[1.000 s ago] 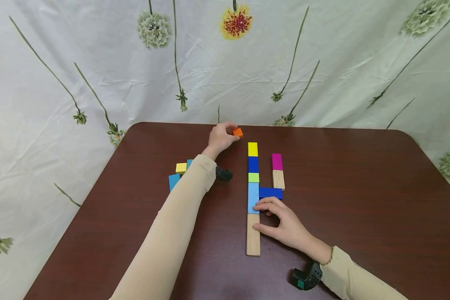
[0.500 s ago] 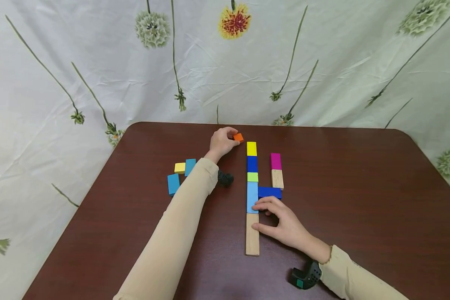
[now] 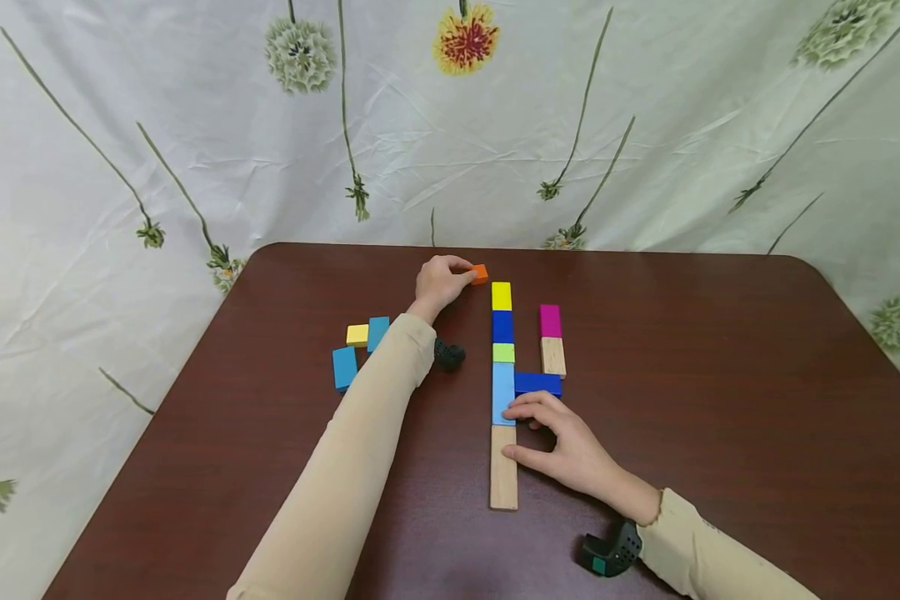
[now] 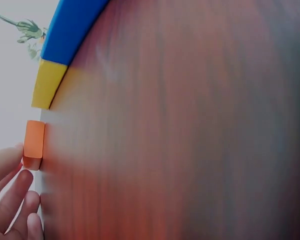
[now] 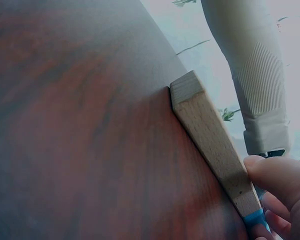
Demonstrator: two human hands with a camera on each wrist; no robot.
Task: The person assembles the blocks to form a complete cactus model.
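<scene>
A line of blocks runs away from the person in the head view: a long plain wooden block [image 3: 503, 479], a light blue block [image 3: 502, 379], a small green one [image 3: 503, 352], a dark blue one [image 3: 502, 327] and a yellow one [image 3: 501, 297]. Just beyond the yellow end, at its left, my left hand [image 3: 442, 283] pinches a small orange block [image 3: 481, 273]. A gap separates orange from yellow in the left wrist view. My right hand [image 3: 570, 450] rests at the near part of the line, fingertips on the light blue block and thumb on the wooden block [image 5: 207, 135].
Touching the line's right side is another dark blue block [image 3: 537, 383]. Close by it, a magenta block [image 3: 550, 321] adjoins a short wooden block [image 3: 552, 356]. Two blue blocks [image 3: 345, 369] and a pale yellow block [image 3: 357, 335] lie left, partly behind the left sleeve [image 3: 367, 433].
My left hand has brought the orange block a little to the right and nearer, closer to the line's yellow end. The right hand stays in place on the blocks.
</scene>
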